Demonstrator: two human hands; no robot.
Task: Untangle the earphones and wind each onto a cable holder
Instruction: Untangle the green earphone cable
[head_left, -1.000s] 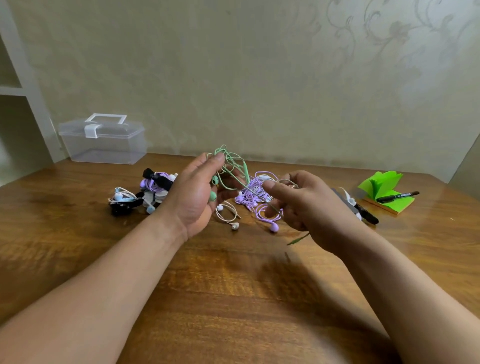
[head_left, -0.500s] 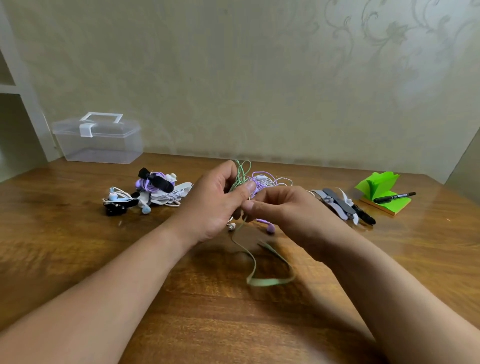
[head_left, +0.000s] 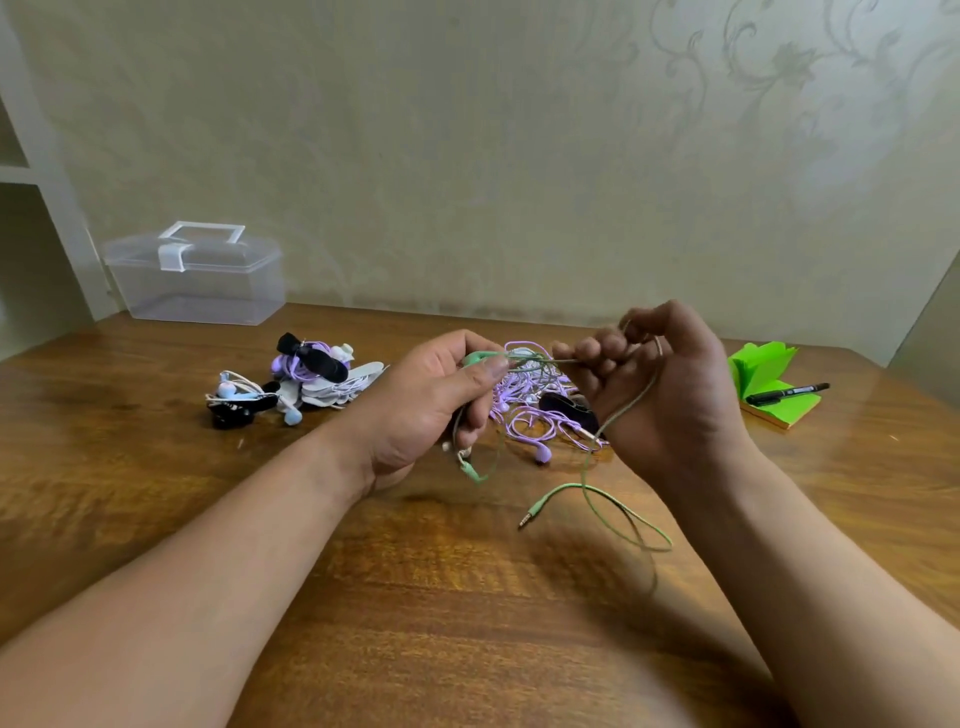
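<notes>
Holding the green earphones (head_left: 558, 489) taut above the table (head_left: 415, 597), the left hand (head_left: 431, 410) pinches the bud end and the right hand (head_left: 670, 395) curls round the cable, likely to straighten it. The plug (head_left: 529, 518) dangles free.

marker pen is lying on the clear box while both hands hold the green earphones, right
No: the head view shows the marker pen on the green sticky notes, not the clear box. The left hand and right hand do hold the green earphones.
</notes>
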